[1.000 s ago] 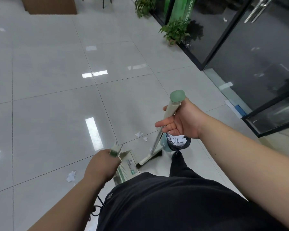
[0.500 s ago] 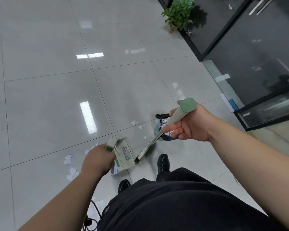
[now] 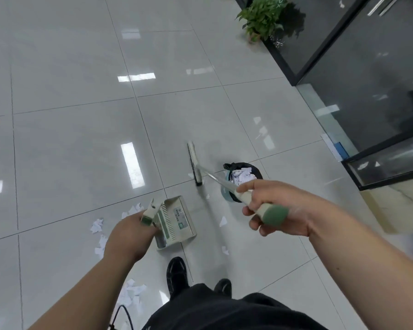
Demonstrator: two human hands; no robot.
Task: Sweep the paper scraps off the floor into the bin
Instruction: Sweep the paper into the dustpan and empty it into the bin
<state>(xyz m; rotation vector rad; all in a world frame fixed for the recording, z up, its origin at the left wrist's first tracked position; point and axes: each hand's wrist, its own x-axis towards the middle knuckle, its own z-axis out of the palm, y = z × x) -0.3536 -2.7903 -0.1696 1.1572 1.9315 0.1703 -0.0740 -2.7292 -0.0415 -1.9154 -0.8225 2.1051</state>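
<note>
Head view looks down on white torn paper scraps [image 3: 97, 225] strewn over the glossy grey tiled floor [image 3: 65, 144] — one cluster lies just left of the left hand [image 3: 126, 235], a bigger heap [image 3: 131, 291] sits toward the floor's near edge beside the black shoes [image 3: 177, 272], and a few lone bits [image 3: 223, 221] lie between the two hands. The left hand grips the upright handle of a cream and green plastic dustpan [image 3: 177, 219], whose pan sits down at the floor just beyond the knuckles. The right hand [image 3: 296, 210] is curled round the green-capped top of a long cream-handled broom [image 3: 194, 163]. The broom's head reaches out past the dustpan, just left of the small round bin with a black liner [image 3: 256, 171], which already holds white paper. Whether the bristles touch the tile I cannot tell.

These scraps look featherweight, thin and limp, and on so slick a floor they will likely skid and flutter rather than roll — so fingers are the wrong tool. Better to take them with the bristles in short, low strokes toward the pan's lip, with that lip pressed flat to the tile. Most of the paper lies on the left side, well apart from the broom head, so the broom would need to cross over the dustpan to reach it
</note>
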